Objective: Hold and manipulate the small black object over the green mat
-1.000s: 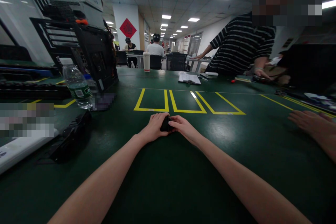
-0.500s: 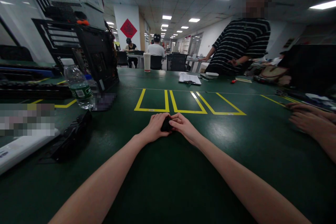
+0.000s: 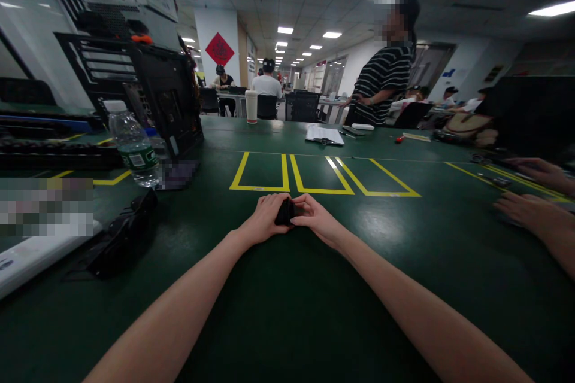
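Note:
A small black block-like object [image 3: 284, 213] is between my two hands, low over the green table [image 3: 287, 305]; its exact kind does not show. My left hand [image 3: 268, 213] is closed round its left side, fingers over the top and thumb below. From the right, my right hand [image 3: 313, 214] pinches at its edge with thumb and fingers bent. Part of the object is hidden behind the fingers. Just beyond the hands, yellow tape [image 3: 260, 188] marks several outlined boxes on the table.
Left stand a water bottle [image 3: 135, 149], a black computer case [image 3: 168, 96] and a dark strap-like item [image 3: 121, 233]. A clipboard [image 3: 324, 134] and a cup [image 3: 251, 106] lie farther back. At right are another person's hands [image 3: 530, 212]; a person in a striped shirt [image 3: 381, 84] stands behind.
My right thumb has moved slightly down along the black object, and more of its face shows. The striped-shirt person has turned and stepped back. The other person's far hand has shifted right.

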Demonstrator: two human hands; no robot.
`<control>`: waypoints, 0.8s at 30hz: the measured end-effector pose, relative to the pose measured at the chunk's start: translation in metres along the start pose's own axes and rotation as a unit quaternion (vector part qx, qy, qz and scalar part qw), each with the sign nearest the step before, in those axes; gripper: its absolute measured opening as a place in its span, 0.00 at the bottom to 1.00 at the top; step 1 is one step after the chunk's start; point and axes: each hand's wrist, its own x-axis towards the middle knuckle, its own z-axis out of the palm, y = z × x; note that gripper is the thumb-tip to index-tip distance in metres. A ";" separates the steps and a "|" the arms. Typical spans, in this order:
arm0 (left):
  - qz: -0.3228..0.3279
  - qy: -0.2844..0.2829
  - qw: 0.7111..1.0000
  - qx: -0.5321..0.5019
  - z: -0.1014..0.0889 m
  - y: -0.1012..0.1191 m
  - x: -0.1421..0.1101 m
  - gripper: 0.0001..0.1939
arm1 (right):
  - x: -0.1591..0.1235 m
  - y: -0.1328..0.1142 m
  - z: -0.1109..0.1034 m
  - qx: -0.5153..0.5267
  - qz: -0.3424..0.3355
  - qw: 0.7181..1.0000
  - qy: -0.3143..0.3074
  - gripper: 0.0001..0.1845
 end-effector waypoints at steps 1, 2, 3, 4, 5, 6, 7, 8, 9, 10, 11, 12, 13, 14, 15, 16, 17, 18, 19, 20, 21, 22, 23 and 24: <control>0.000 0.001 1.000 0.001 0.000 0.000 0.000 0.29 | 0.000 0.000 0.000 0.004 -0.002 1.000 0.000 0.19; 0.000 0.001 1.000 0.002 0.001 0.000 0.000 0.30 | 0.000 0.000 -0.001 0.007 -0.003 1.000 0.001 0.19; 0.000 0.002 1.000 0.003 0.001 -0.001 0.000 0.30 | 0.000 0.001 -0.002 0.010 -0.004 1.000 0.002 0.19; 0.000 0.003 1.000 0.004 0.001 -0.001 0.000 0.30 | 0.000 0.001 -0.002 0.012 -0.004 1.000 0.004 0.19; 0.000 0.003 1.000 0.004 0.001 -0.001 0.000 0.30 | 0.001 0.002 -0.003 0.014 -0.003 1.000 0.008 0.19; 0.000 0.004 1.000 0.005 0.002 -0.001 0.000 0.30 | 0.001 0.003 -0.004 0.015 -0.001 1.000 0.013 0.19; 0.000 0.005 1.000 0.005 0.002 -0.001 0.000 0.30 | 0.002 0.004 -0.005 0.015 0.002 1.000 0.019 0.19; 0.000 0.006 1.000 0.006 0.002 -0.001 0.000 0.30 | 0.003 0.005 -0.006 0.014 0.005 1.000 0.024 0.19; 0.000 0.006 1.000 0.006 0.001 -0.001 0.000 0.30 | 0.003 0.006 -0.006 0.012 0.009 1.000 0.028 0.19; -0.001 0.006 1.000 0.006 0.001 -0.001 0.000 0.30 | 0.004 0.007 -0.006 0.008 0.012 0.999 0.029 0.19; -0.001 0.005 1.000 0.006 0.001 -0.001 0.000 0.29 | 0.004 0.008 -0.006 0.004 0.015 0.999 0.029 0.19; -0.001 0.004 1.000 0.005 0.001 0.000 0.000 0.29 | 0.005 0.008 -0.005 -0.001 0.017 0.999 0.027 0.19; -0.001 0.003 1.000 0.005 0.001 0.000 0.000 0.29 | 0.006 0.008 -0.004 -0.007 0.019 0.999 0.025 0.19; -0.002 0.002 1.000 0.005 0.001 0.000 0.000 0.29 | 0.007 0.008 -0.003 -0.012 0.022 0.999 0.023 0.19; -0.003 0.001 1.000 0.006 0.001 0.000 0.000 0.29 | 0.008 0.008 -0.002 -0.016 0.024 0.999 0.022 0.18; -0.004 0.001 1.000 0.006 0.001 0.000 0.000 0.29 | 0.008 0.008 -0.001 -0.019 0.026 0.999 0.022 0.18; -0.006 0.001 1.000 0.006 0.001 0.000 0.000 0.29 | 0.009 0.008 -0.001 -0.022 0.028 0.999 0.022 0.17; -0.007 0.000 1.000 0.007 0.001 0.001 0.000 0.29 | 0.010 0.008 -0.001 -0.025 0.030 0.999 0.024 0.17; -0.008 0.000 1.000 0.007 0.001 0.001 0.000 0.29 | 0.010 0.008 -0.001 -0.028 0.032 0.999 0.025 0.17; -0.009 -0.001 1.000 0.007 0.001 0.001 0.000 0.29 | 0.010 0.008 -0.001 -0.030 0.033 0.999 0.027 0.18; -0.009 -0.001 1.000 0.007 0.001 0.001 0.000 0.29 | 0.010 0.008 0.000 -0.032 0.033 0.999 0.029 0.18; -0.009 -0.002 1.000 0.007 0.000 0.001 0.000 0.29 | 0.009 0.007 0.000 -0.034 0.033 0.998 0.030 0.18; -0.009 -0.003 1.000 0.007 0.000 0.002 0.000 0.29 | 0.009 0.007 0.001 -0.036 0.032 0.998 0.031 0.18; -0.009 -0.003 1.000 0.006 -0.001 0.002 0.000 0.29 | 0.008 0.007 0.002 -0.037 0.031 0.998 0.032 0.18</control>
